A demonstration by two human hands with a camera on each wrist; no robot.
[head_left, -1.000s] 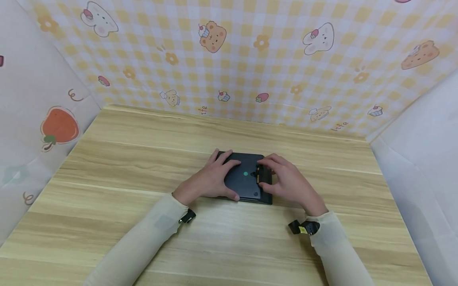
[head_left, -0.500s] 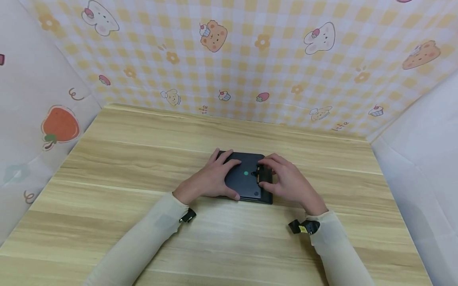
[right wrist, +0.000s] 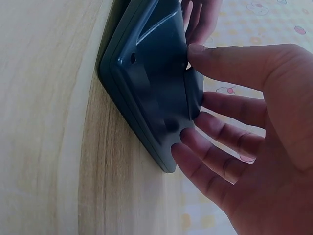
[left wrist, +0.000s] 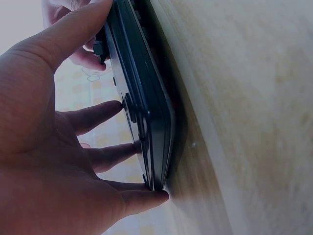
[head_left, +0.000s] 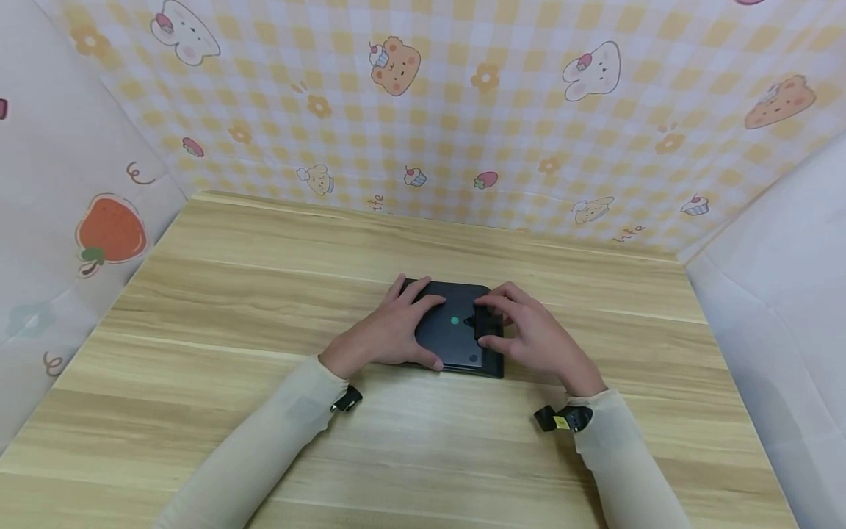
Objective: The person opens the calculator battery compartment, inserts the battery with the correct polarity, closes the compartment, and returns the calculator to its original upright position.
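A black calculator [head_left: 444,339] lies face down on the table, its flat back with a small green round sticker [head_left: 454,320] upward. My left hand [head_left: 396,329] holds its left part, thumb at the near edge and the other fingers spread over the back and far left corner. With thumb and fingertips my right hand [head_left: 534,336] pinches a small black battery cover [head_left: 487,323] at the calculator's right part. In the right wrist view this cover [right wrist: 194,95] overlaps the thicker end of the calculator. The left wrist view shows the cover [left wrist: 99,48] near the back surface.
The wood-grain table [head_left: 423,455] extends around the calculator on every side. A yellow checked cloth [head_left: 436,125] with cartoon prints hangs behind it, and white sheets [head_left: 786,279] flank both sides. Each wrist carries a small black camera [head_left: 573,419].
The battery cover has tipped: the brownish strip along its left edge, visible before, no longer shows. Both hands have stayed almost in place.
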